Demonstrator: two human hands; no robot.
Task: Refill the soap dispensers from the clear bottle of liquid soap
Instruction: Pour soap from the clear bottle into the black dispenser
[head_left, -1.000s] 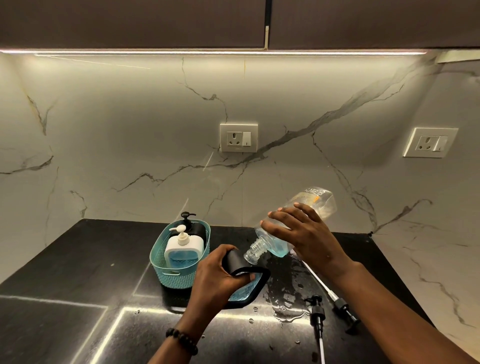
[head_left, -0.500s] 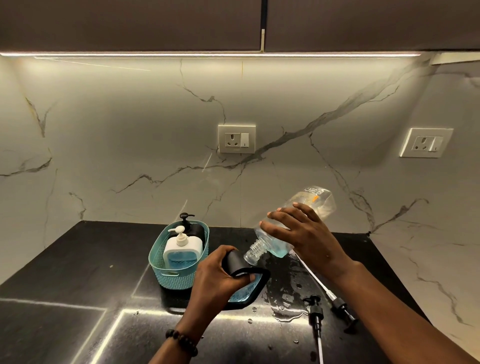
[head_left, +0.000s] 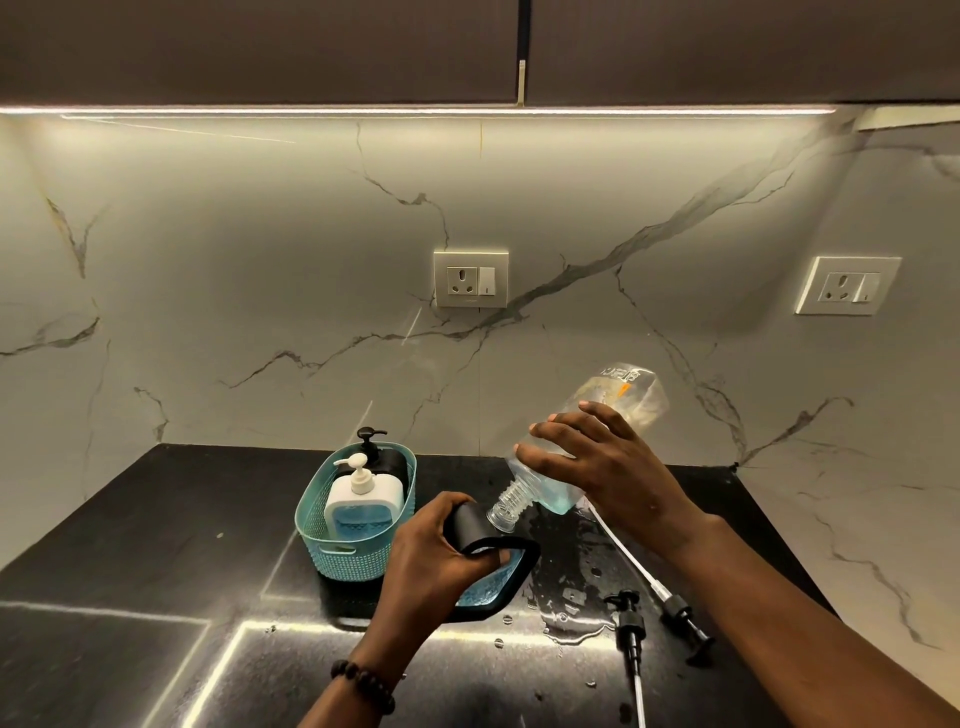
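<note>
Almost nothing has moved since a second ago: bottle tilt and both hands match, the view has only shifted slightly. Left to right: teal basket (head_left: 332, 551) sits left of centre on the black counter (head_left: 130, 545), holding a white dispenser (head_left: 363, 501) with blue soap showing in its window and, behind it, a black dispenser (head_left: 387, 457), both with pumps on. Your left hand (head_left: 434, 564), bead bracelet (head_left: 363, 686) on the wrist, is curled round the top of the open black dispenser (head_left: 493, 566) at lower centre, tipping it; blue soap shows through its front. Your right hand (head_left: 602, 467) wraps the clear bottle (head_left: 597, 436) with fingers over the top, right of centre, neck pointing down-left, its threaded mouth just beside the dispenser's opening. Can't tell if they touch. A little blue soap sits at the bottle's low end. Spilled liquid on the counter below it. Two removed pumps (head_left: 631, 623) with tubes lie at lower right. Two wall sockets (head_left: 470, 280) above, centre and right.
</note>
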